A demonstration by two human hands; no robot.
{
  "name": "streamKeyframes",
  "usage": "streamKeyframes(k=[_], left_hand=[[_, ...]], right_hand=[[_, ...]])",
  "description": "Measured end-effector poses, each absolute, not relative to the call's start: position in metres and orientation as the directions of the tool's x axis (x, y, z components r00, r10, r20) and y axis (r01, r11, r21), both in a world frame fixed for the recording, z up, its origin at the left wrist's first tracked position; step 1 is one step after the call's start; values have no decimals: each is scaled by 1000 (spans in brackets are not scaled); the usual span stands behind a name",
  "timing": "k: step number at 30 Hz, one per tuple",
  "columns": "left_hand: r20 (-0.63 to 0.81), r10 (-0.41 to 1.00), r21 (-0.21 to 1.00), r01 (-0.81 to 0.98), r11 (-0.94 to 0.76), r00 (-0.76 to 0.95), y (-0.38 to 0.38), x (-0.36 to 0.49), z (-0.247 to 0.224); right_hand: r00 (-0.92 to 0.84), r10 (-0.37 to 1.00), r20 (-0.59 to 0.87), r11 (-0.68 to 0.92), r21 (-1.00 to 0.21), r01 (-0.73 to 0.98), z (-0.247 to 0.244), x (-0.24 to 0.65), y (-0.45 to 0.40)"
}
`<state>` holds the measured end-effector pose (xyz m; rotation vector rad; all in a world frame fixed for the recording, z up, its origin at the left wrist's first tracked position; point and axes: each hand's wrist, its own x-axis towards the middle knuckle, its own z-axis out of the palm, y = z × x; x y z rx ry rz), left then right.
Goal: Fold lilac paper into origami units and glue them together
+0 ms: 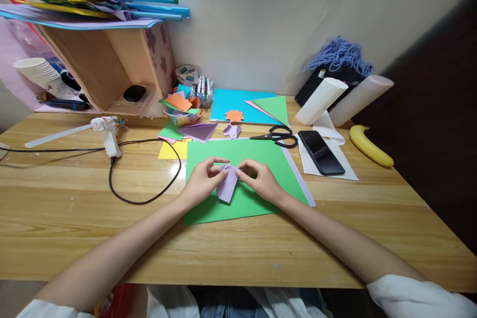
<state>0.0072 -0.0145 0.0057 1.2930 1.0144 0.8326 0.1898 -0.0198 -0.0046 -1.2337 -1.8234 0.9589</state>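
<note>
A small folded piece of purple paper point(227, 188) is pinched between both hands above a green sheet point(249, 207). My left hand point(206, 179) grips its upper left edge with thumb and fingers. At its upper right corner, my right hand point(259, 178) pinches the paper, fingers curled. Behind the hands lie an orange paper flower point(234, 116) on a blue sheet point(227, 99) and a small purple folded shape point(232, 131). Black-handled scissors point(281, 135) rest at the green sheet's back edge.
On the left are a glue gun point(108, 136) with a looped black cable point(147, 202) and a tub of paper scraps point(181, 117). On the right are a phone point(321, 153), a banana point(370, 146) and a white roll point(322, 101). An open box point(160, 59) stands behind left.
</note>
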Motion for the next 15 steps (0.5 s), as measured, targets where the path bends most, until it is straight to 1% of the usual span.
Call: streamKeyframes(k=[3, 6, 11, 15], left_hand=[[-82, 936, 995, 83, 57, 343, -17, 8, 5], [-47, 943, 990, 139, 0, 330, -19, 8, 7], [29, 948, 962, 249, -112, 317, -25, 10, 16], [30, 937, 953, 274, -132, 349, -30, 14, 20]], right_hand=[[-283, 956, 81, 173, -932, 318, -9, 189, -18], [-283, 958, 45, 122, -957, 261, -11, 190, -17], [-309, 950, 46, 135, -952, 273, -8, 189, -18], [-325, 945, 47, 142, -951, 274, -5, 187, -20]])
